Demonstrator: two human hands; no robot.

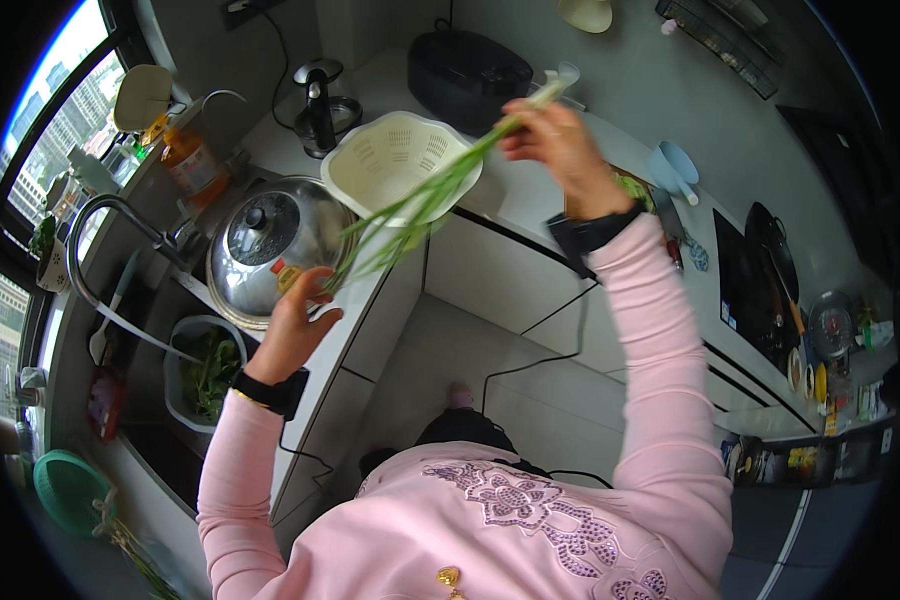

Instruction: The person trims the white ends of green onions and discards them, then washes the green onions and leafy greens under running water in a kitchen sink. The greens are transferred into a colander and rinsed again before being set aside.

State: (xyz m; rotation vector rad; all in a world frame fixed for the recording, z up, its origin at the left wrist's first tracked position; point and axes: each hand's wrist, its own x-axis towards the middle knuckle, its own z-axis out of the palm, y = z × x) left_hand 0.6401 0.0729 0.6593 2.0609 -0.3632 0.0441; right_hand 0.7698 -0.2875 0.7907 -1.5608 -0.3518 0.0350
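A bunch of scallions [435, 187] slants across the view, white root ends at the upper right and green leaves trailing to the lower left. My right hand [551, 142] grips it near the white stalks. The leaves pass in front of a cream plastic colander [390, 150] on the counter corner. My left hand [300, 315] is by the leaf tips, thumb and fingers apart; whether it touches them I cannot tell. Behind that hand sits a large lidded steel pot [270, 240], with a small red-capped bottle [285, 274] partly hidden by my fingers.
In the sink, a plastic basin [172, 382] holds leafy greens [214, 375] under the curved faucet [90, 217]. A black rice cooker [465, 79] and glass kettle [321, 112] stand behind the colander. Rightward lie a knife [667, 217], blue ladle-like scoop [673, 169] and black wok [772, 240].
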